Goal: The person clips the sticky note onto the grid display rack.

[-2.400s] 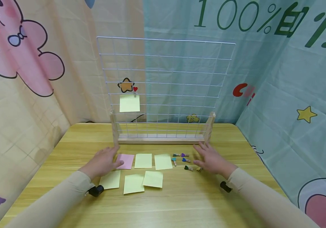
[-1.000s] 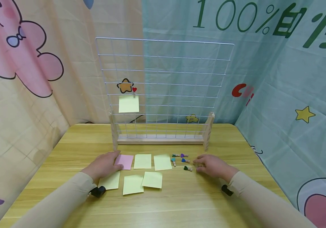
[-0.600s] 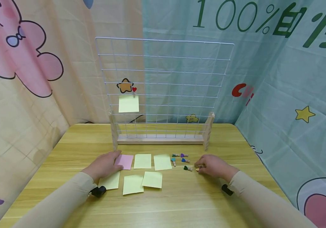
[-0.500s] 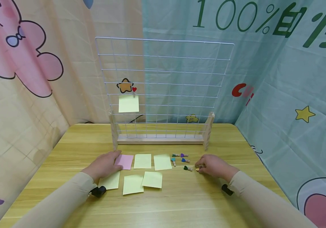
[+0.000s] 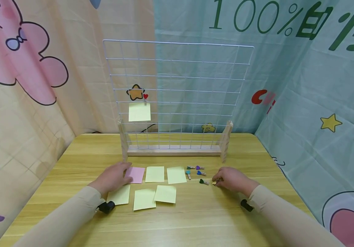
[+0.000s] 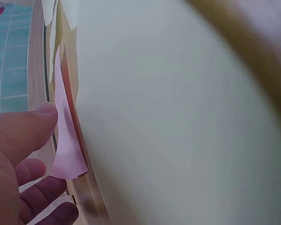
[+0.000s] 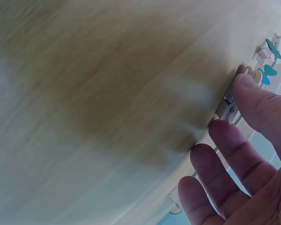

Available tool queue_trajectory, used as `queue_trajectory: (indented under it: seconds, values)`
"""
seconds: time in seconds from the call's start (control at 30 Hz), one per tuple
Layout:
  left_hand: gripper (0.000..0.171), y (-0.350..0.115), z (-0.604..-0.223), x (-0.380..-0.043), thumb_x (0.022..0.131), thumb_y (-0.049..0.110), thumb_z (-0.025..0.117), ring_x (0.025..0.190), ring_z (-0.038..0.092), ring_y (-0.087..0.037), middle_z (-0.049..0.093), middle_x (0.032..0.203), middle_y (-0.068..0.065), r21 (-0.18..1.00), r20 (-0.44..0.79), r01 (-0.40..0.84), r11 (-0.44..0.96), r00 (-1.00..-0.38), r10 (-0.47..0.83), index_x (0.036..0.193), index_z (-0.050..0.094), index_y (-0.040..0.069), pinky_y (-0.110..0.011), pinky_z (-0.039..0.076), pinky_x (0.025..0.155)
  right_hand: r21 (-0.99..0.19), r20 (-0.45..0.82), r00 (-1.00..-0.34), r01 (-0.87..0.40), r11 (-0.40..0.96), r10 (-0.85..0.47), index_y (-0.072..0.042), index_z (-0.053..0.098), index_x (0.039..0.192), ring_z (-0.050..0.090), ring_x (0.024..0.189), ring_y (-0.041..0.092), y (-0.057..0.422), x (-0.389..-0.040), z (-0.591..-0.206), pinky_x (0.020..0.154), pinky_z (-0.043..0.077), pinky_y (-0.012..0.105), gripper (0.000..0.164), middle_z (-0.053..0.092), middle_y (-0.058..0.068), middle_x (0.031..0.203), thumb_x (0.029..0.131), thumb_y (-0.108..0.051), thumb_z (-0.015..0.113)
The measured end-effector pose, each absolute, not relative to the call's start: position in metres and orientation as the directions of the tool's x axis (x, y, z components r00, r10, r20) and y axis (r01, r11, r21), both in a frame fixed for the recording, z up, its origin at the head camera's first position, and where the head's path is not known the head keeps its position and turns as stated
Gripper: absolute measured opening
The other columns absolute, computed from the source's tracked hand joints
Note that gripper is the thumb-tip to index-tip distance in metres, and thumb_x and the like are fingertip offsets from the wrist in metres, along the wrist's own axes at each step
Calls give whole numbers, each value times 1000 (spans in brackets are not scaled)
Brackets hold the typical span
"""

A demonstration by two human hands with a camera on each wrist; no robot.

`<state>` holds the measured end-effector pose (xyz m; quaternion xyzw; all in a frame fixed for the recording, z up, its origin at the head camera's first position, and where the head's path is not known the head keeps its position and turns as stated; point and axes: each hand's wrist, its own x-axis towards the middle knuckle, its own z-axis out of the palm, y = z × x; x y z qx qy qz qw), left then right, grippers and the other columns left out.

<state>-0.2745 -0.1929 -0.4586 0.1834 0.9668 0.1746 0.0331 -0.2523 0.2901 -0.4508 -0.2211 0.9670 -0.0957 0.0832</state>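
Observation:
In the head view, my left hand (image 5: 112, 177) lies at the left edge of a pink sticky note (image 5: 137, 175). Seen from the left wrist, its thumb is beside the slightly bent pink note (image 6: 68, 145), fingers loosely spread. My right hand (image 5: 233, 180) pinches a small wooden clothespin (image 5: 214, 183) with a yellowish decoration, low at the table; the right wrist view has this clothespin (image 7: 227, 105) between thumb and index finger. Left of that hand lie several mini clothespins, among them a dark green one (image 5: 204, 182) and a blue one (image 5: 201, 173).
Several yellow sticky notes (image 5: 145, 199) lie on the wooden table (image 5: 195, 219). Behind them stands a white wire grid (image 5: 195, 92) in a wooden base (image 5: 173, 154). On the grid hangs a yellow note (image 5: 139, 112), held by a red-heart clothespin (image 5: 146, 97). Printed curtains surround the table.
My right hand has drawn back from near the grid's base, and its fingers have closed on the yellowish clothespin. My left hand has shifted slightly down along the pink note, then stayed.

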Motion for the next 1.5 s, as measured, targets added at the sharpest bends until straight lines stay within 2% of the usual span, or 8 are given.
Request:
queue_trajectory:
  seconds: [0.4, 0.57, 0.83, 1.07, 1.5]
  values:
    - [60, -194, -462, -281, 98, 28, 74, 136, 56, -49, 58, 147, -27, 373, 4, 327, 869, -937, 350, 146, 57, -4, -63, 44, 113, -271, -129, -904, -364, 891, -408, -13, 81, 112, 64, 89, 9, 292, -251, -449, 87, 59, 39, 21, 73, -4, 101, 93, -6, 79]
    - [54, -193, -463, -284, 98, 26, 74, 130, 60, -45, 63, 139, -25, 370, 13, 334, 867, -935, 355, 141, 61, -4, -61, 47, 110, -282, -125, -907, -357, 891, -403, -12, 81, 114, 66, 93, 11, 295, -253, -449, 90, 59, 41, 22, 74, -4, 102, 93, -6, 79]
    - [44, -193, -461, -285, 97, 23, 76, 119, 65, -39, 68, 126, -19, 372, 28, 335, 866, -936, 350, 131, 67, -2, -59, 50, 105, -268, -119, -899, -379, 886, -421, -14, 82, 112, 62, 87, 8, 296, -254, -448, 86, 58, 38, 20, 72, -6, 99, 93, -9, 79]
    - [31, -191, -461, -287, 97, 20, 77, 107, 65, -32, 70, 116, -13, 394, 9, 315, 863, -941, 340, 122, 70, 3, -56, 52, 100, -267, -127, -893, -389, 882, -432, -16, 83, 109, 55, 81, 7, 295, -255, -452, 80, 55, 33, 17, 67, -7, 94, 92, -12, 81]
    - [16, -192, -466, -290, 100, 10, 69, 92, 63, -22, 71, 103, -4, 440, 19, 294, 848, -948, 319, 116, 70, 8, -48, 55, 89, -223, -92, -877, -443, 868, -471, -17, 83, 100, 63, 86, 8, 292, -253, -452, 84, 58, 36, 7, 68, -8, 94, 93, -15, 80]
